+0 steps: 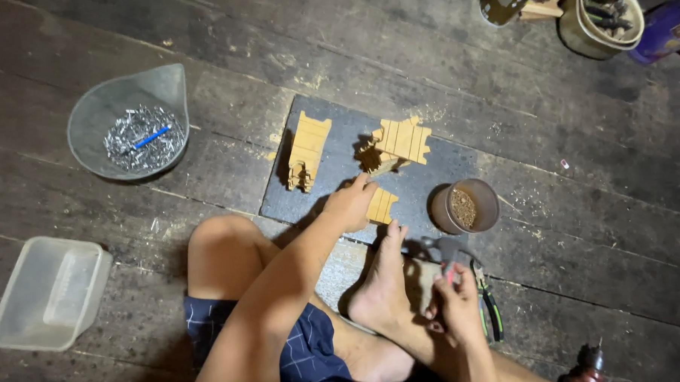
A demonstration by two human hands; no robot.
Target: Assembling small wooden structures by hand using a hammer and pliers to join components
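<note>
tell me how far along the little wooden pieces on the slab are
Looks done: two slatted wooden assemblies lie on the dark slab. In hand: left hand holds a smaller slat piece; right hand grips a hammer. Left: that piece is apart, probably unjoined.

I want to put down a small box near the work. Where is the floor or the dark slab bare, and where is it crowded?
Bare floor lies between the grey bowl of metal bits and the clear plastic tub, and right of the brown cup. The slab is crowded: wooden pieces, left hand. The right hand grips a hammer beside pliers.
</note>
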